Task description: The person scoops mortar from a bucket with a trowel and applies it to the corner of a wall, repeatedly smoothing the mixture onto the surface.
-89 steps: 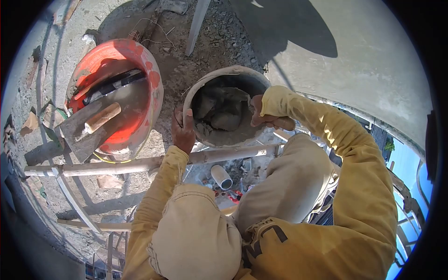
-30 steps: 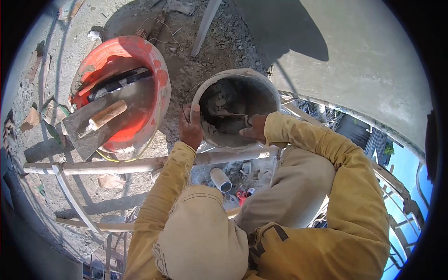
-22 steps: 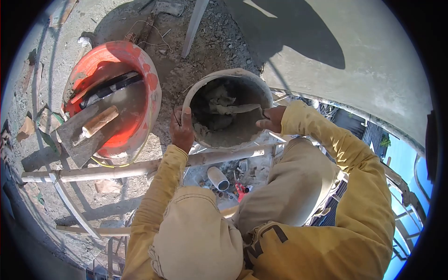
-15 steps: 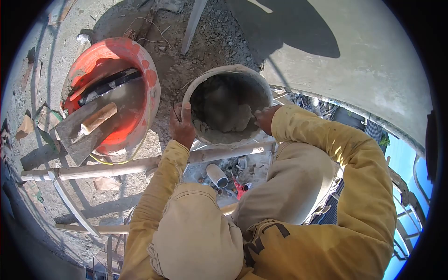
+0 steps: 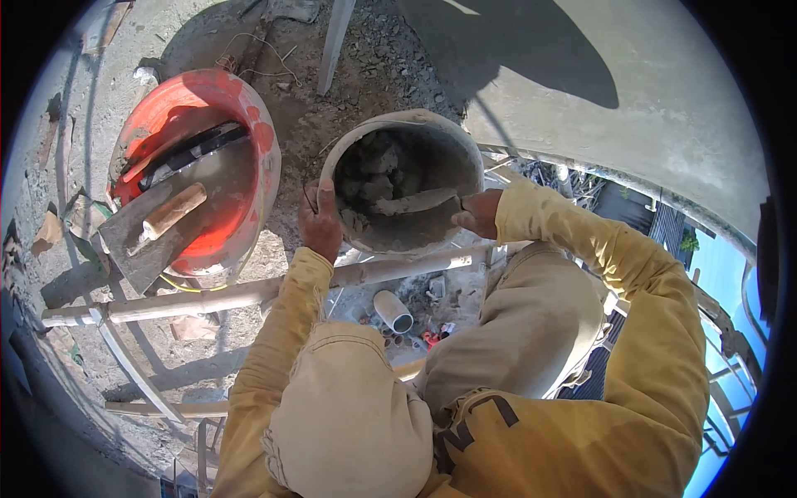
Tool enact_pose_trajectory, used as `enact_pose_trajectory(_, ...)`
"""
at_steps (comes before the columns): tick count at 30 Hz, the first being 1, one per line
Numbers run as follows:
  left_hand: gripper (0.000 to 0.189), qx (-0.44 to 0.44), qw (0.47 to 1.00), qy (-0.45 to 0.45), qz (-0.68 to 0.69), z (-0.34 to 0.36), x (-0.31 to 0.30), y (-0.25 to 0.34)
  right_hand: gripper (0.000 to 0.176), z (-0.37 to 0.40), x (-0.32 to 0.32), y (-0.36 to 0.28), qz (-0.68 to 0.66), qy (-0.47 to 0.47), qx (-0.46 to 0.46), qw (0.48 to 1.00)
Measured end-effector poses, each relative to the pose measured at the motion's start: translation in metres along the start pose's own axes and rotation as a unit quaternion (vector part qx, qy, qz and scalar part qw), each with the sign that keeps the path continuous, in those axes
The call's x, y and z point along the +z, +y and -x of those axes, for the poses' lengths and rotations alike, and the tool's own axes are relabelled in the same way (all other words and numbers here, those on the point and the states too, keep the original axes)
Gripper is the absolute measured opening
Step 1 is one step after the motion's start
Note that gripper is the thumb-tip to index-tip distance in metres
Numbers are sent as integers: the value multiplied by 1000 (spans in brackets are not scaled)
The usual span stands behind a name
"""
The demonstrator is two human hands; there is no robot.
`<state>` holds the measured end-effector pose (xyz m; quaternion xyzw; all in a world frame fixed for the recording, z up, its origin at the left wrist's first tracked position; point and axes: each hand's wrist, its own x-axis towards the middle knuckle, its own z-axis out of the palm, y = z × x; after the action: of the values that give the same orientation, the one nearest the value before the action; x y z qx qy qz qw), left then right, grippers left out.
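A grey-crusted bucket (image 5: 476, 158) stands in front of me with lumpy wet mortar (image 5: 378, 164) inside. My left hand (image 5: 320, 224) grips the bucket's near left rim, thumb up against the wall. My right hand (image 5: 479, 214) is closed at the right side of the bucket, around the handle of a trowel, mostly hidden by the fingers. The mortar-coated trowel blade (image 5: 415, 202) points left across the bucket's mouth, above the mortar.
On the left stands a red bucket (image 5: 267, 137) holding a black-handled tool (image 5: 195, 151) and a flat float with a wooden handle (image 5: 176, 209). A wooden rail (image 5: 199, 300) runs below both buckets. A plastered wall (image 5: 664, 124) rises at right. A pipe piece (image 5: 392, 311) lies lower down.
The trowel blade has turned from flat to nearly edge-on, and broken mortar lumps now show behind it. My right hand has turned with it. My left hand stays on the rim.
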<state>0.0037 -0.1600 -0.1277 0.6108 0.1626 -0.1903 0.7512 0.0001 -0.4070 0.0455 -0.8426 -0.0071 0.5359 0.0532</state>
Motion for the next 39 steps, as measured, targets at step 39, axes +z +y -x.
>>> enact_pose_trajectory(39,17,-45,996,-51,56,-34,44,72,31,-33,45,-22,-195,173,-99,960)
